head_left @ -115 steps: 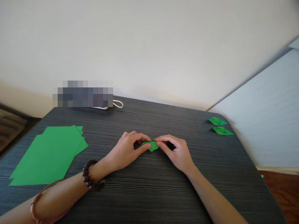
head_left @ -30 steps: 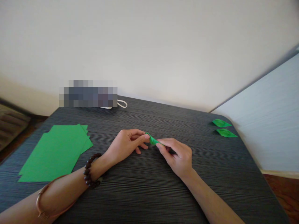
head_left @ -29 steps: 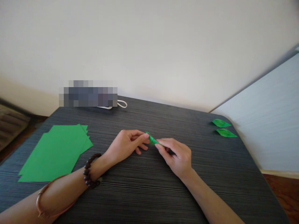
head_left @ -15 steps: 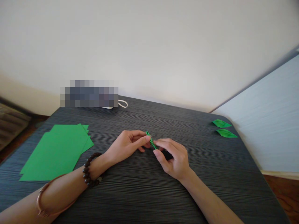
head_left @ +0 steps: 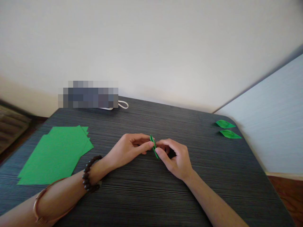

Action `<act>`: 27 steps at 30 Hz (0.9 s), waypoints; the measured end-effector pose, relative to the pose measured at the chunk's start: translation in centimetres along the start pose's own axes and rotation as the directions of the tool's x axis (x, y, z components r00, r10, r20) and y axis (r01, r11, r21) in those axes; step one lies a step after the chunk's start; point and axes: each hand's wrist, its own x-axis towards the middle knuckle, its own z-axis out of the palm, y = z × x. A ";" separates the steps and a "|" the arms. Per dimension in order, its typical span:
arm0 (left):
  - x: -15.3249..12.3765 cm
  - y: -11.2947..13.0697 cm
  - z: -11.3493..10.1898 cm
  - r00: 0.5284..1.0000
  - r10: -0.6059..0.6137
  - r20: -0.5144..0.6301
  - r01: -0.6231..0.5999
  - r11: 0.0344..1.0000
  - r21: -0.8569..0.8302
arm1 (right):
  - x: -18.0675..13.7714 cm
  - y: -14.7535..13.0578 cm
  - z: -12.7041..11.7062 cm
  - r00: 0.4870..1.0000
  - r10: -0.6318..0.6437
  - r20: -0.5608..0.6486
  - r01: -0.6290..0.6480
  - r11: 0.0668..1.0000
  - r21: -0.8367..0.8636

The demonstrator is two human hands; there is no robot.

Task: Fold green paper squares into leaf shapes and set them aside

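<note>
A small folded green paper piece (head_left: pixel 153 147) stands on edge, nearly upright, between my two hands just above the dark striped table (head_left: pixel 151 195). My left hand (head_left: pixel 129 150) pinches it from the left with thumb and fingers closed. My right hand (head_left: pixel 174 156) pinches it from the right, fingers curled. A bead bracelet and a thin bangle are on my left wrist and forearm.
A stack of green paper sheets (head_left: pixel 55 153) lies at the table's left. Two finished folded green leaf shapes (head_left: pixel 227 129) lie at the far right corner. A blurred-out object with a white loop (head_left: pixel 123 104) sits at the back edge. A pale panel borders the right.
The folded piece has been turned from lying flat on the table to standing on edge between my fingers. Both hands have drawn closer together around it.
</note>
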 end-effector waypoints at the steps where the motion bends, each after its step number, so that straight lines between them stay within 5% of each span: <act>1: 0.0 0.0 0.0 1.000 -0.003 -0.002 0.003 1.000 0.010 | 0.0 0.0 0.0 1.000 0.009 0.007 -0.009 1.000 0.004; 8: -0.1 -0.2 0.0 1.000 0.016 -0.002 -0.016 1.000 0.027 | 0.3 0.1 0.1 0.998 0.061 0.030 -0.063 0.996 0.055; 15: 0.0 -0.4 -0.1 0.997 0.081 -0.020 -0.079 0.994 0.074 | 0.0 0.1 0.3 0.999 0.032 -0.016 -0.033 0.996 -0.079; 22: 0.0 -0.6 0.0 0.980 0.193 -0.042 -0.171 0.936 0.307 | -0.3 0.4 0.9 0.998 0.028 -0.060 -0.040 0.980 -0.195; 27: -0.3 -0.4 0.6 0.937 0.346 -0.053 -0.272 0.815 0.511 | -0.1 0.3 1.3 0.993 0.075 -0.096 -0.084 0.993 -0.088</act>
